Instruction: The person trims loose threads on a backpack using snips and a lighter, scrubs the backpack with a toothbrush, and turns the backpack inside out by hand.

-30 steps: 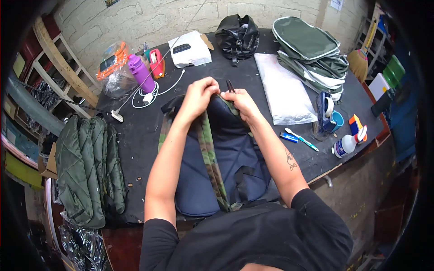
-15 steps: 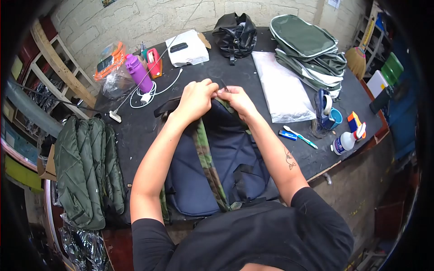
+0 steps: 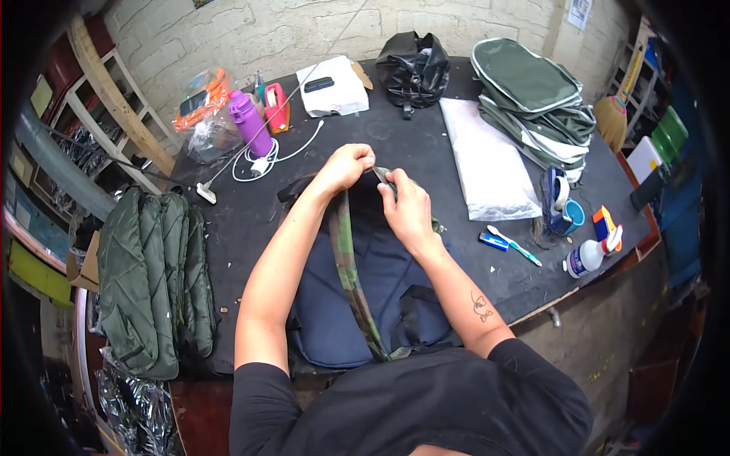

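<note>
A navy backpack (image 3: 331,308) with camouflage shoulder straps lies on the dark table in front of me, its back panel up. One camouflage strap (image 3: 346,251) runs down the panel toward my body. At the top of the pack my left hand (image 3: 348,167) is closed in a pinch on the strap's upper end. Just right of it and slightly lower, my right hand (image 3: 408,213) has its fingers closed on the camouflage fabric near the same spot. The fingers partly cover the piece between the hands. A black webbing piece (image 3: 418,296) lies on the panel's right side.
Green quilted pieces (image 3: 144,281) hang over the left edge. Behind are a purple bottle (image 3: 249,121), a white cable (image 3: 262,163) and a black bag (image 3: 413,72). To the right are a white plastic packet (image 3: 494,163), green bags (image 3: 528,80), a toothbrush (image 3: 515,247) and a spray bottle (image 3: 587,258).
My hands were nearly touching; now my right hand sits lower and apart from my left, with camouflage fabric visible between them. The whole view has shifted slightly.
</note>
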Motion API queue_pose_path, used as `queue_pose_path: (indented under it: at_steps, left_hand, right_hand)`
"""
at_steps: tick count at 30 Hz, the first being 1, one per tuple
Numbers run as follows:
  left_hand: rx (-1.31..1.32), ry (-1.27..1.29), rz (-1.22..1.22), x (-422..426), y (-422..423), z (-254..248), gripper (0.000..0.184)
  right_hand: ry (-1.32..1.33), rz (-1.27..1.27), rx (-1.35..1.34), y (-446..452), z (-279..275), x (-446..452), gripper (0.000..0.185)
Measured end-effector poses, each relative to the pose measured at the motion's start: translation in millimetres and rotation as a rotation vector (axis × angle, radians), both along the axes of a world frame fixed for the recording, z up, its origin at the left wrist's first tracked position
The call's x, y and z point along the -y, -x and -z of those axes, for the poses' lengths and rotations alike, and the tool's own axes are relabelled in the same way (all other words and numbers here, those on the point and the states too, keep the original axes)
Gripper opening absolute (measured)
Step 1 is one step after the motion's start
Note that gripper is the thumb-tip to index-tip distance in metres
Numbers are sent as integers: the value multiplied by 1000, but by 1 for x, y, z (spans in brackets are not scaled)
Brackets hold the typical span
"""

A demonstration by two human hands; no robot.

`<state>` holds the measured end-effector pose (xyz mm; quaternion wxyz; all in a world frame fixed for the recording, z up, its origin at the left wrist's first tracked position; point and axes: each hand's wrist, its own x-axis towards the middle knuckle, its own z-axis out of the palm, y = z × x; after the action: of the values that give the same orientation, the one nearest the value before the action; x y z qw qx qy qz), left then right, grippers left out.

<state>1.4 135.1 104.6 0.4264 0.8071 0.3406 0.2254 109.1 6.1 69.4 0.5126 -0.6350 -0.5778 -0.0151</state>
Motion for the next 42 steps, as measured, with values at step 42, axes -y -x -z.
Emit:
queue_pose_path:
  at_steps: [42]
  left_hand:
    - [563,-223,-119,25,6,-23,15]
  right_hand:
    - [122,-388,-823,-50,6,-57,22]
